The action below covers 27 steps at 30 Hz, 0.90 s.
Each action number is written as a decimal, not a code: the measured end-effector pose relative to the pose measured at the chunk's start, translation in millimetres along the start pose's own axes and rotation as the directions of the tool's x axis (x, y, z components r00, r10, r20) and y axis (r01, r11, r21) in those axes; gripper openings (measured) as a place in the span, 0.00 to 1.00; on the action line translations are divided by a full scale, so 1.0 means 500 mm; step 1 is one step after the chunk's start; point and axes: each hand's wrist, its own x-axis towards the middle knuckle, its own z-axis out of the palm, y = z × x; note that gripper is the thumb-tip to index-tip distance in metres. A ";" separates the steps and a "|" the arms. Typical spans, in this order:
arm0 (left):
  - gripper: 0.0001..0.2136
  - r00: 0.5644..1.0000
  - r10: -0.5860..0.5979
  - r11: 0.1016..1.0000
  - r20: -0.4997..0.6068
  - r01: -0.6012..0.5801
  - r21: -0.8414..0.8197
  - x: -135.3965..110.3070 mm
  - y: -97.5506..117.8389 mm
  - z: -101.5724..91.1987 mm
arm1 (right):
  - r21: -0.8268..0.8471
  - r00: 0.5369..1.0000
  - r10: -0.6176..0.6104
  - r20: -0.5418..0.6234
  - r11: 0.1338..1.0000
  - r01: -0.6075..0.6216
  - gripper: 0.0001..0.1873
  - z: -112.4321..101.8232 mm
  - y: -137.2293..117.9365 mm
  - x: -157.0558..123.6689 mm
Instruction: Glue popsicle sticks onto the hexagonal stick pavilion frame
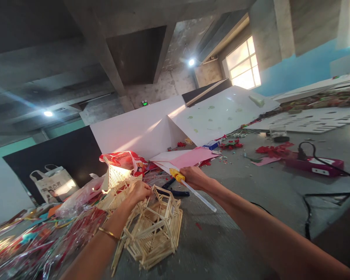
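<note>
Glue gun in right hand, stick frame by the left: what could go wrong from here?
Too much pressure from the left hand could snap thin sticks in the frame.
If the glue gun is hot, the nearby left hand might get burned.
The right forearm could snag the black cord beside it.

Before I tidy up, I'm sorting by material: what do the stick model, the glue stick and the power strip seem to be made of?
Stick model: probably wood, matte and unpainted, judging by its pale tan sticks.
Glue stick: likely meltable plastic, smooth, since it looks whitish and translucent.
Power strip: seemingly hard plastic, from its moulded-looking purplish case; finish unclear.
</note>
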 end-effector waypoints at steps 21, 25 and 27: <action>0.11 0.999 0.040 0.997 0.001 -0.040 0.069 0.008 -0.003 -0.001 | -0.005 1.000 0.011 0.022 1.000 -0.011 0.14 -0.001 -0.002 0.000; 0.11 0.998 0.057 0.996 0.010 -0.057 0.065 0.009 -0.004 -0.002 | -0.004 1.000 0.020 0.016 1.000 -0.020 0.13 -0.001 -0.003 -0.001; 0.11 0.998 0.062 0.996 0.008 -0.063 0.065 0.008 -0.004 -0.005 | -0.002 1.000 0.020 0.014 1.000 -0.020 0.13 -0.002 -0.003 -0.002</action>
